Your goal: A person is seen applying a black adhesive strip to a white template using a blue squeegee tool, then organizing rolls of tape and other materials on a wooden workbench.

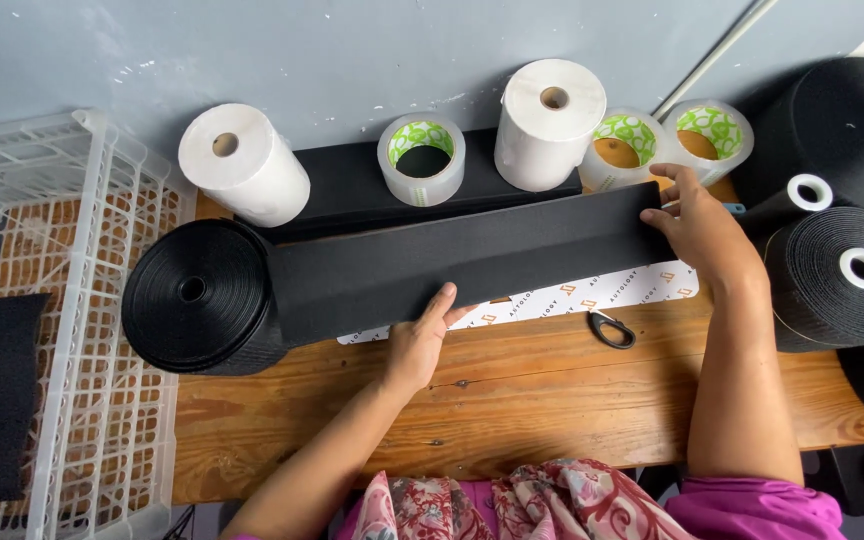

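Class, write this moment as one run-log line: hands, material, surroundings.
left hand: flat on black strip | right hand: grips strip end | black roll: left on wooden table | scissors: beside strip

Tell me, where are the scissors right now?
The scissors lie on the wooden table, mostly hidden under the white mat, between the left hand and right hand.

Two bare forearms, no sleeves below the elbow. Left hand (pixel 420 345) and right hand (pixel 700 228) both bare: no rings, no watch, no gloves to be seen. Magenta short sleeve (pixel 762 508) over the right upper arm. Floral cloth (pixel 512 500) across the lap, pink, red and cream in a swirling print, loosely bunched.
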